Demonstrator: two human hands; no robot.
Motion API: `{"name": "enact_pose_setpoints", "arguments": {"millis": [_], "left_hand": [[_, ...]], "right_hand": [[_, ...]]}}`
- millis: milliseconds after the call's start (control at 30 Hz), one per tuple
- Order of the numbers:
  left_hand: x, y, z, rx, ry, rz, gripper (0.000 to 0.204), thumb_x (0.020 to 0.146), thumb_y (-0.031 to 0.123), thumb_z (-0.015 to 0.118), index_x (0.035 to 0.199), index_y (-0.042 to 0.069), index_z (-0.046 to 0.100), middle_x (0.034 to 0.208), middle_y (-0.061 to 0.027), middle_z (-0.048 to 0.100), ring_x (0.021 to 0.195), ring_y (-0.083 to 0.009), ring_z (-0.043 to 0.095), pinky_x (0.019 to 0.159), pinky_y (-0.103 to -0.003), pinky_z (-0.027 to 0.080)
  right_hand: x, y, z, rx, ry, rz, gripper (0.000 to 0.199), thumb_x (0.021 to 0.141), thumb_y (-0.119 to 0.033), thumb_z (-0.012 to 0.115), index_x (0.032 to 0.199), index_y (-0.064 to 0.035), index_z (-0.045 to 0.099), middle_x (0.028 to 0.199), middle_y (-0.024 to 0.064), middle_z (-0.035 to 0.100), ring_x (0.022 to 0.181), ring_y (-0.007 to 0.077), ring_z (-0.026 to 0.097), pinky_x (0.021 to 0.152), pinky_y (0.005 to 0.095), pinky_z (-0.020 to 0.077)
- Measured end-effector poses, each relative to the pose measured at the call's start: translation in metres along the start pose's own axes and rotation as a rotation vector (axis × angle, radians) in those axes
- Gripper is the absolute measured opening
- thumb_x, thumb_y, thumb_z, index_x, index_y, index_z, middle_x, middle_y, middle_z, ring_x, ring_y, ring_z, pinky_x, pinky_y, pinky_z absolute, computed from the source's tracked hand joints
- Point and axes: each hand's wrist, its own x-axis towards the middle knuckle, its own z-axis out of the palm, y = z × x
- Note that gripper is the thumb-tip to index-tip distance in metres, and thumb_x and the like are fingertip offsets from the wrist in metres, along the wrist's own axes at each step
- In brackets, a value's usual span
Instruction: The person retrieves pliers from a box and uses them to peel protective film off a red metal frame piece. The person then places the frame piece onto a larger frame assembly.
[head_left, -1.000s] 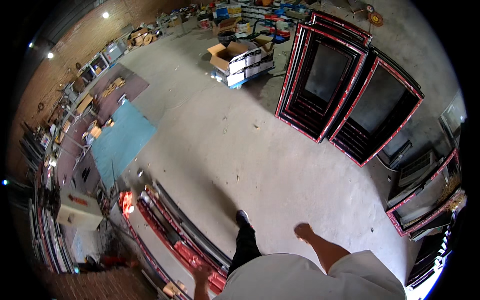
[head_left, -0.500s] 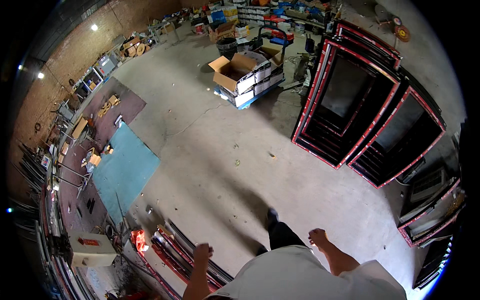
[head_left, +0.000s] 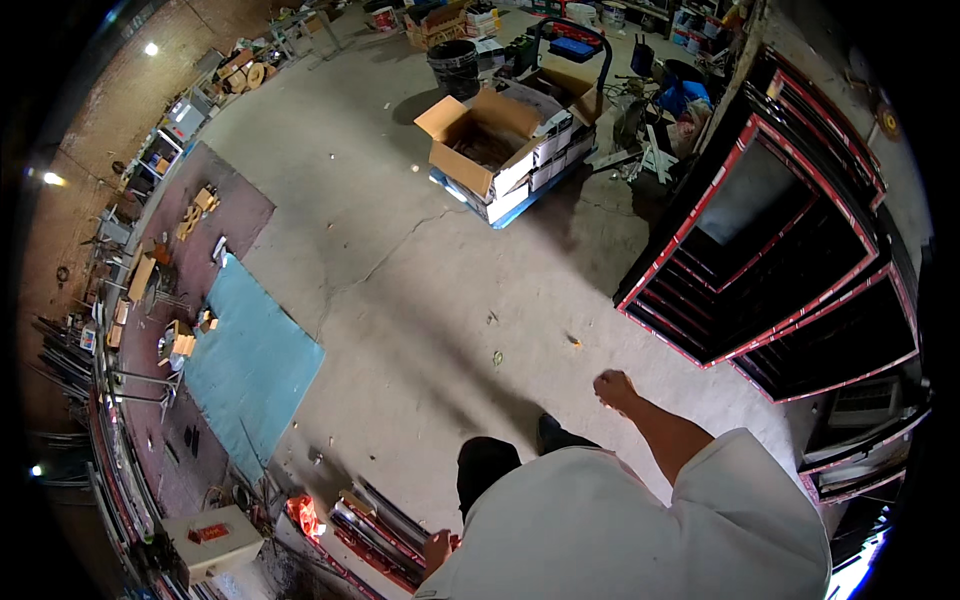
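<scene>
My right hand [head_left: 614, 388] swings forward over the concrete floor, its fingers curled in and nothing seen in them. Low beside my body is my left hand [head_left: 440, 548], partly covered by my light shirt; its fingers look curled, with no object showing. Nearest to that hand are long red and black frame bars [head_left: 385, 535] on the floor. Neither hand appears to hold anything. Ahead, an open cardboard box [head_left: 470, 150] sits with other white boxes on a blue cart [head_left: 510, 212] with a dark handle.
Black window frames with red edging [head_left: 690, 340] lean in a stack at the right. A teal mat [head_left: 255, 360] lies to the left. A black bucket [head_left: 453, 68] stands behind the cart. A beige metal box [head_left: 212, 545] and an orange-red bag [head_left: 306, 516] are at the lower left.
I have walked forward, so the cart and frames look closer. My right arm has swung forward, and my left hand has dropped back beside my body. One dark-trousered leg has come forward.
</scene>
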Motion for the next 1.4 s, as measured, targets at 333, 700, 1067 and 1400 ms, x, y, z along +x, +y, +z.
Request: {"name": "enact_pose_setpoints", "arguments": {"millis": [333, 700, 1067, 1400], "left_hand": [[0.325, 0.025, -0.143, -0.462, -0.134, -0.32, 0.023, 0.097, 0.028, 0.064, 0.111, 0.01, 0.067, 0.09, -0.0098, 0.07, 0.082, -0.0241, 0.07, 0.072, -0.04, 0.056], [0.749, 0.248, -0.537, -0.793, 0.214, -0.393, 0.025, 0.103, 0.024, 0.059, 0.12, 0.006, 0.065, 0.093, -0.0071, 0.07, 0.082, -0.0179, 0.067, 0.074, -0.035, 0.056], [0.897, 0.197, -0.514, -0.415, -0.284, -0.393, 0.032, 0.103, 0.026, 0.06, 0.126, 0.004, 0.064, 0.098, -0.0097, 0.071, 0.09, -0.0204, 0.067, 0.079, -0.038, 0.055], [1.131, 0.206, -0.663, -0.383, -0.254, -0.478, 0.032, 0.098, 0.021, 0.066, 0.123, 0.001, 0.066, 0.098, -0.0117, 0.071, 0.091, -0.0253, 0.069, 0.08, -0.04, 0.056]], "right_hand": [[0.185, -0.21, 0.066, 0.186, 0.1, 0.133, 0.024, 0.097, -0.027, 0.062, 0.097, -0.0046, 0.071, 0.078, 0.0045, 0.068, 0.061, 0.0129, 0.061, 0.051, 0.0307, 0.052], [0.297, -0.335, 0.135, 0.216, 0.113, 0.299, 0.023, 0.093, -0.021, 0.06, 0.097, -0.0008, 0.071, 0.077, 0.0074, 0.069, 0.063, 0.0158, 0.064, 0.054, 0.0328, 0.0524], [0.59, -0.577, 0.156, 0.149, 0.079, 0.253, 0.025, 0.09, -0.025, 0.062, 0.089, -0.0022, 0.073, 0.072, 0.0083, 0.07, 0.059, 0.0173, 0.065, 0.053, 0.0356, 0.0536], [0.801, -0.874, 0.104, 0.155, 0.115, 0.016, 0.036, 0.096, -0.032, 0.058, 0.115, -0.004, 0.072, 0.099, 0.0197, 0.074, 0.089, 0.0335, 0.071, 0.08, 0.0449, 0.0557]]}}
